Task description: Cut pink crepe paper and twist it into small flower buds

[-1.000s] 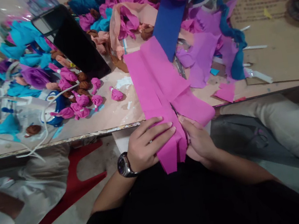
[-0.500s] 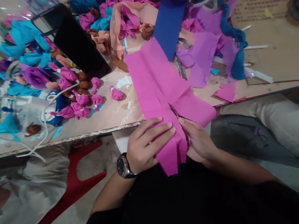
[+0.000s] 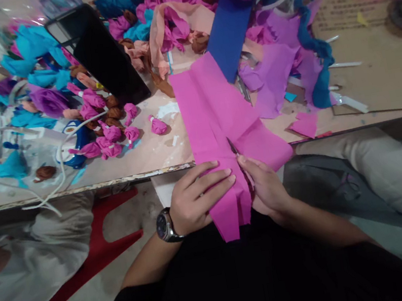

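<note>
A large folded sheet of pink crepe paper (image 3: 212,102) reaches from the table over its front edge to my lap. My left hand (image 3: 199,194), with a watch on the wrist, lies across the lower part, fingers on top and thumb hidden beneath, gripping the paper. In my right hand (image 3: 266,185) is a pair of scissors (image 3: 232,146), its dark blade showing in a slit in the paper; most of the handles are hidden by the fingers. A strip of the paper hangs down between my wrists.
A black phone (image 3: 104,58) stands upright at the back left. Beside it lie several small pink paper rosebuds (image 3: 108,135) and a white cable (image 3: 60,163). Blue crepe paper (image 3: 229,32), purple scraps (image 3: 275,76) and cardboard (image 3: 375,65) cover the right. People's legs flank me.
The lower strip of pink paper hangs slightly lower. My right hand and the scissors have shifted a little; the left hand keeps its hold.
</note>
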Available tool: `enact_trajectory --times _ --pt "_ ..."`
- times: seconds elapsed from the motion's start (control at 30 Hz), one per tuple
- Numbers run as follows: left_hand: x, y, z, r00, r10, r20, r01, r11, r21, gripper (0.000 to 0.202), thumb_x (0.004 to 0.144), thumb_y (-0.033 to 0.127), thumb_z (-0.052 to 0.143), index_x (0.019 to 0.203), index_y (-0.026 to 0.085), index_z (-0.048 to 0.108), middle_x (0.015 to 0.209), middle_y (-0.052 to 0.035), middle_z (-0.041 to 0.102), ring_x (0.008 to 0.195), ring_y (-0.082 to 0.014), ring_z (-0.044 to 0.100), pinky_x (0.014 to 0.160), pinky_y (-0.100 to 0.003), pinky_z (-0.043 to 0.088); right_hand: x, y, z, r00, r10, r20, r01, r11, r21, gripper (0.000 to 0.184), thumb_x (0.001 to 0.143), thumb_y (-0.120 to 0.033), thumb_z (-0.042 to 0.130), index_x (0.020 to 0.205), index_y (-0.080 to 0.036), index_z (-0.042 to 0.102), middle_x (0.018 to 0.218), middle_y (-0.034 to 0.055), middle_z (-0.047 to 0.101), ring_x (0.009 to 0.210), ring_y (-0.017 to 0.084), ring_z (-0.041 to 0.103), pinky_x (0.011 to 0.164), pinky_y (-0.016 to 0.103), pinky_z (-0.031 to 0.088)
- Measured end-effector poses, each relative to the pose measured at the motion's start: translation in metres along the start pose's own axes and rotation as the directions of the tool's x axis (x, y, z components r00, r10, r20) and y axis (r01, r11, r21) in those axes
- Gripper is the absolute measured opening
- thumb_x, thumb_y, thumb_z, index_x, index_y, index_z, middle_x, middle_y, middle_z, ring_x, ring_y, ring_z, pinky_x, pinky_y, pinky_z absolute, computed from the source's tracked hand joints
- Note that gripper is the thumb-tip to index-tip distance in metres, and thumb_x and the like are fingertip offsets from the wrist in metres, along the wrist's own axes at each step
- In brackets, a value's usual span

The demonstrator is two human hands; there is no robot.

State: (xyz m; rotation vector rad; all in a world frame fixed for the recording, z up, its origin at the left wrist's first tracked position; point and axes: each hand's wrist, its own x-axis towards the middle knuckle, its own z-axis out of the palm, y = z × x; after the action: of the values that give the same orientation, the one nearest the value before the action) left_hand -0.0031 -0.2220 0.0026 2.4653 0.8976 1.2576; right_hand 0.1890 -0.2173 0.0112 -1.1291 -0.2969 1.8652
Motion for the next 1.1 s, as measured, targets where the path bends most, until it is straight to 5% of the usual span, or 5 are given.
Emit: enact_trajectory --times 0.23,0.47,0.67,0.83,1.1 --pt "-0.0015 0.0013 -0.0011 1.000 0.014 0.010 -0.014 1.000 -0.024 0.037 0.106 0.029 0.067 0.140 0.017 0.072 0.126 -0.0115 0.082 0.134 -0.0303 0.073 0.106 -0.050 0.069 0.0006 0.0000 0.0005 1.000 -0.013 0.024 0.013 1.000 -0.017 0.035 0.077 -0.048 0.094 0.087 -0.025 0.071 0.076 0.0000 0.073 0.085 0.023 0.074 0.066 0.033 0.058" --pt "0.0004 0.0011 -0.0011 1.000 0.003 -0.001 -0.003 1.000 -0.026 0.037 0.106 0.030 0.067 0.141 0.020 0.071 0.126 -0.0099 0.083 0.132 -0.0295 0.074 0.105 -0.050 0.069 -0.0022 0.0014 -0.0027 1.000 -0.011 0.010 0.011 1.000 -0.008 0.033 0.082 -0.049 0.091 0.081 -0.026 0.067 0.055 -0.0081 0.051 0.048 0.012 0.051 0.046 0.026 0.041" --pt "0.0026 0.0049 -0.0002 1.000 0.028 0.002 -0.028 0.999 -0.028 0.035 0.105 0.026 0.066 0.138 0.017 0.073 0.124 -0.0113 0.083 0.132 -0.0296 0.074 0.105 -0.048 0.070 -0.0022 -0.0021 0.0010 1.000 -0.012 0.021 0.013 1.000 -0.021 0.036 0.076 -0.051 0.094 0.081 -0.025 0.068 0.075 0.0017 0.072 0.084 0.024 0.074 0.063 0.032 0.058" --pt "0.0018 0.0054 0.0005 0.999 0.032 0.000 -0.032 0.999 -0.040 0.033 0.103 0.025 0.069 0.134 0.012 0.075 0.123 -0.0137 0.082 0.132 -0.0304 0.073 0.108 -0.048 0.068 -0.0031 -0.0029 0.0030 1.000 -0.008 0.021 0.009 1.000 -0.014 0.036 0.077 -0.051 0.094 0.081 -0.026 0.069 0.078 0.0025 0.074 0.088 0.025 0.075 0.064 0.032 0.060" --pt "0.0021 0.0038 0.0007 1.000 0.019 -0.004 -0.019 0.999 -0.028 0.037 0.105 0.025 0.067 0.141 0.018 0.072 0.124 -0.0110 0.083 0.133 -0.0291 0.073 0.106 -0.049 0.069 -0.0042 -0.0020 0.0010 0.999 -0.029 0.033 0.029 1.000 -0.011 0.034 0.080 -0.050 0.091 0.084 -0.024 0.069 0.080 0.0024 0.074 0.093 0.026 0.076 0.071 0.036 0.062"
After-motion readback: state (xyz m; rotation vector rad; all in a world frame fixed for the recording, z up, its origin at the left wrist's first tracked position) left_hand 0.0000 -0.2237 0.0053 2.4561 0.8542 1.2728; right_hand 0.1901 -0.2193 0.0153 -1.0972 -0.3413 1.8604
